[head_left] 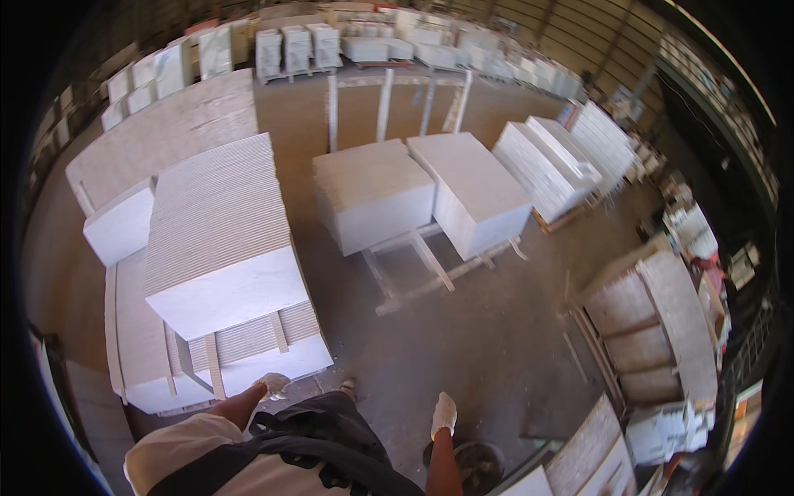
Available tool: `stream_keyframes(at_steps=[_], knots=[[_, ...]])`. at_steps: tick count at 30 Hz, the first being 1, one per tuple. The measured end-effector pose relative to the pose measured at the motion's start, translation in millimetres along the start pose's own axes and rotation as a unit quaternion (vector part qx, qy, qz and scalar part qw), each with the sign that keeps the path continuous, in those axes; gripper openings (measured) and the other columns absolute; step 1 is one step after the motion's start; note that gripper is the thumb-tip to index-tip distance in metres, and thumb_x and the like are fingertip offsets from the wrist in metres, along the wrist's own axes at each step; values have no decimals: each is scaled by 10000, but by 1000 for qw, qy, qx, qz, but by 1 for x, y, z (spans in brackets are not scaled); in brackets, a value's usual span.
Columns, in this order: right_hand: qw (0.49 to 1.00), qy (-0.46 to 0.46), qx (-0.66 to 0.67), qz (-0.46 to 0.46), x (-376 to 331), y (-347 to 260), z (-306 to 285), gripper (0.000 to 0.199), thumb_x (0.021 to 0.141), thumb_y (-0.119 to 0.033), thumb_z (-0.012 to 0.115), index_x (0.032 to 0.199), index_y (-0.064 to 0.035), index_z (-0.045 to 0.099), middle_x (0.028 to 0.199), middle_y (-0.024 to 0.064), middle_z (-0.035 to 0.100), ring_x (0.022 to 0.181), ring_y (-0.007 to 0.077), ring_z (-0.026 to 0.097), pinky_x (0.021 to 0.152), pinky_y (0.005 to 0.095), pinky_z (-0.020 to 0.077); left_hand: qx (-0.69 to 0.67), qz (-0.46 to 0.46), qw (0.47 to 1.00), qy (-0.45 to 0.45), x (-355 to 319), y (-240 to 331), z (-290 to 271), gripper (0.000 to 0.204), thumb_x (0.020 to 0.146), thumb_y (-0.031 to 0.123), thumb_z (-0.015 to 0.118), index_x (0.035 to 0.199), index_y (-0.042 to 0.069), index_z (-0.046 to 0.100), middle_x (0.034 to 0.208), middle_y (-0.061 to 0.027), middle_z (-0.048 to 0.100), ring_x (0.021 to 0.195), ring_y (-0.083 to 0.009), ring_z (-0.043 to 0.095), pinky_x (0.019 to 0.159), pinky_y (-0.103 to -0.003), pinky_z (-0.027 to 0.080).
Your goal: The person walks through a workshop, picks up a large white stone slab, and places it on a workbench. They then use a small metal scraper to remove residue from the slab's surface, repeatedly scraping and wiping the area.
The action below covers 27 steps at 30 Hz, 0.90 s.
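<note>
Right hand (443, 414), gloved, hangs empty low centre. Left hand (273, 385), gloved, grip state indiscernible, sits just beside the stacked stone slabs (223, 248) at lower left.

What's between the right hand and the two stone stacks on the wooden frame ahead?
In the head view, only bare concrete floor lies between the right hand and the two stone stacks; the frame's wooden runners stick out at the stacks' near edge.

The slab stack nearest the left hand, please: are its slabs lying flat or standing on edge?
On edge: the slab stack shows many thin edges on top. The gloved left hand hangs beside its base.
</note>
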State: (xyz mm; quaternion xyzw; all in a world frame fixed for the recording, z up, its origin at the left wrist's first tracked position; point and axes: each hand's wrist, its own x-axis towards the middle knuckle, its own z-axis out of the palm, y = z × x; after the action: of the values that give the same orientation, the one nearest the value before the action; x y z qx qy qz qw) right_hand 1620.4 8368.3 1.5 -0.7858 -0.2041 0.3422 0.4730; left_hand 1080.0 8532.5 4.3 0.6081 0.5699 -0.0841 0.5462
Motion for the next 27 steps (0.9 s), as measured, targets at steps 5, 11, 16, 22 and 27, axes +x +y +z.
stream_keyframes(at_steps=[5,11,16,22,27], knots=[[995,-73,3,63,62,-86,72,464,982,-401,528,1107,24,664,1114,102,670,1001,253,591,874,405,453,-73,-71,995,0,118,82,-9,432,970,336,596,1308,77,671,1197,-185,730,1057,-333,718,806,-465,610],[893,-232,-386,-2,151,-99,58,411,1022,-339,548,1311,-77,677,1407,155,641,1289,333,596,1069,427,457,293,157,941,-66,247,214,-57,320,880,252,621,1150,121,730,1012,-152,765,918,-359,744,765,-486,593],[956,-125,-218,151,218,-98,-4,415,983,-354,579,1147,12,686,1127,133,725,976,302,698,872,434,545,359,309,878,77,292,336,-119,348,896,147,661,1240,93,640,1252,-114,661,1170,-308,634,986,-396,525],[970,-115,-121,174,319,-140,14,497,984,-377,573,1158,76,677,1080,164,723,911,287,709,812,421,545,79,206,972,86,296,388,-133,390,944,153,625,1330,91,613,1287,-87,650,1176,-260,629,998,-341,519],[956,-173,-224,76,409,-199,76,495,998,-407,569,1142,47,702,1089,143,731,923,266,704,792,417,535,-484,-154,859,62,296,363,-100,346,1019,276,592,1282,52,630,1150,-169,717,972,-297,729,835,-417,591]])
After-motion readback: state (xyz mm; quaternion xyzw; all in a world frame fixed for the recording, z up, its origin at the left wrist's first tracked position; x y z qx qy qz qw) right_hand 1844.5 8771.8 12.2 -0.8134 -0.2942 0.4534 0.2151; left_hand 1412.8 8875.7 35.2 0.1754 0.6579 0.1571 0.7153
